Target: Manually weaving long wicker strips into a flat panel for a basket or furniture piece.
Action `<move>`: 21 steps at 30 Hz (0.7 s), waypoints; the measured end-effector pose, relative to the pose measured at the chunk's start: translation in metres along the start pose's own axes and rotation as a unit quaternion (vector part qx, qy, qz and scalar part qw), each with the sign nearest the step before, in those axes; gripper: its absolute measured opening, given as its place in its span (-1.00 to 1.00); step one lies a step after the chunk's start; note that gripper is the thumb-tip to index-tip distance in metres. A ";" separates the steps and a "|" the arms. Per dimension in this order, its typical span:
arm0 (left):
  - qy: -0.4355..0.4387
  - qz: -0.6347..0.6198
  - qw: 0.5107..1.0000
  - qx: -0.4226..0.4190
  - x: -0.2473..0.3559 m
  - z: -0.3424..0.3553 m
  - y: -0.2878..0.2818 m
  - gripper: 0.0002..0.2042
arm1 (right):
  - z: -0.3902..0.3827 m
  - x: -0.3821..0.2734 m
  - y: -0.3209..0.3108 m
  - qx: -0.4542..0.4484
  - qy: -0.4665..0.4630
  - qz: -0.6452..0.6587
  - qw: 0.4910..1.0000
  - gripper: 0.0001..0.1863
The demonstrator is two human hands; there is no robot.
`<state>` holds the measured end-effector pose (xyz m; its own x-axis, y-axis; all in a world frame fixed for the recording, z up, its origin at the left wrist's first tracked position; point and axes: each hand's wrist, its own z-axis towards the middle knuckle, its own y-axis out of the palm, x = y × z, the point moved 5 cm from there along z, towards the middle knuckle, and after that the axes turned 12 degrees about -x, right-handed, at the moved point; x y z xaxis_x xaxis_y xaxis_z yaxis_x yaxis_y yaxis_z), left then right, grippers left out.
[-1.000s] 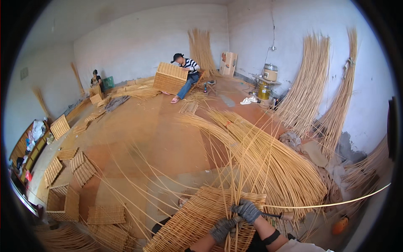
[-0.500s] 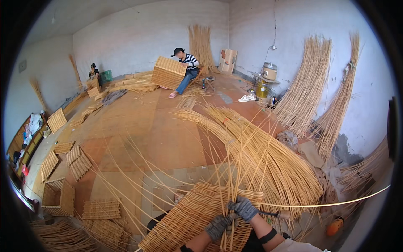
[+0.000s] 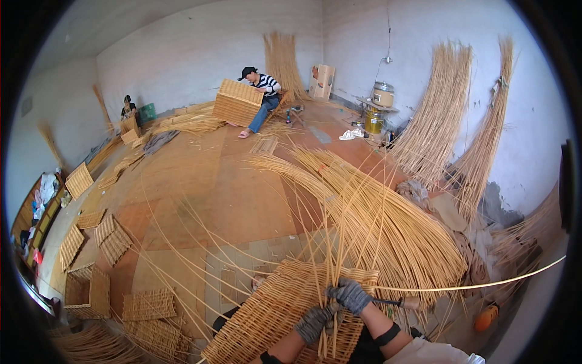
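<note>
A woven wicker panel (image 3: pixel 267 312) lies tilted across my lap, with long willow rods (image 3: pixel 337 249) rising from its far edge and others fanning out to the left. My right hand (image 3: pixel 353 296), in a grey knitted glove, is closed around the gathered upright rods near the panel's edge. Just below and to the left, my left hand (image 3: pixel 313 324), gloved alike, is closed at the same rods; its fingertips are partly hidden. Beside my right hand, a tool with a wooden handle (image 3: pixel 410 303) and dark shaft points toward the glove. One pale rod (image 3: pixel 485 285) curves off to the right.
A large bundle of willow rods (image 3: pixel 388 224) spreads ahead to the right. Woven panels (image 3: pixel 148 304) and an open wicker box (image 3: pixel 100 291) lie at left. An orange object (image 3: pixel 486 318) sits at lower right. Across the room a person (image 3: pixel 262 91) holds a woven piece; another sits far left.
The whole view has shifted slightly, so the room's far things sit a little higher and farther left. Both hands stay at the upright rods with barely any movement.
</note>
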<state>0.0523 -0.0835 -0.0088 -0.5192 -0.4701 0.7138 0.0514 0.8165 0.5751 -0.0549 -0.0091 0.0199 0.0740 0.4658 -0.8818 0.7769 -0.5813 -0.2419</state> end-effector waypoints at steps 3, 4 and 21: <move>0.013 -0.003 1.000 -0.015 0.001 -0.004 0.001 -0.60 | -0.002 0.002 0.003 0.007 0.010 -0.004 1.000 -0.62; 0.008 0.004 1.000 -0.011 0.001 -0.004 0.000 -0.60 | -0.001 0.003 0.005 0.001 -0.003 -0.007 1.000 -0.61; 0.096 0.160 0.975 0.124 0.107 -0.030 -0.004 -0.71 | -0.155 -0.069 -0.138 0.012 -0.276 0.112 0.954 -0.78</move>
<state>0.0224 -0.1469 0.0772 -0.3408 -0.2127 0.9157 -0.0350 0.9763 0.2138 -0.0702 0.1424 0.1771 -0.1103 -0.0905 -0.9898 0.7647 -0.6438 -0.0264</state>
